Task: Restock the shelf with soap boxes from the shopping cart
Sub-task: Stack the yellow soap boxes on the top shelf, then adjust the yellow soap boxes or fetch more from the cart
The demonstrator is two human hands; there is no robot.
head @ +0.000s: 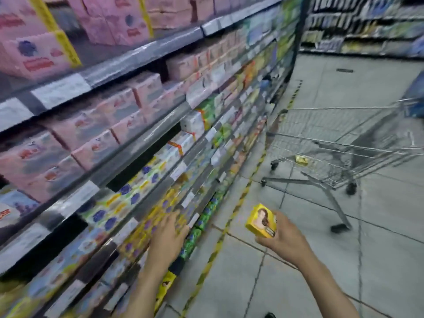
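The right hand (286,237) grips a yellow soap box (261,221), printed with a woman's portrait, out over the floor just clear of the shelf (128,228). The left hand (168,235) is spread flat and holding nothing at the yellow and purple boxes (140,239) on a low tier, though blur hides whether it presses them. To do this well, I'd have that hand nudge the row aside to open a slot, then slide the box in face-forward and square with its neighbours. Behind, the shopping cart (339,109) holds a small yellow pack (301,160).
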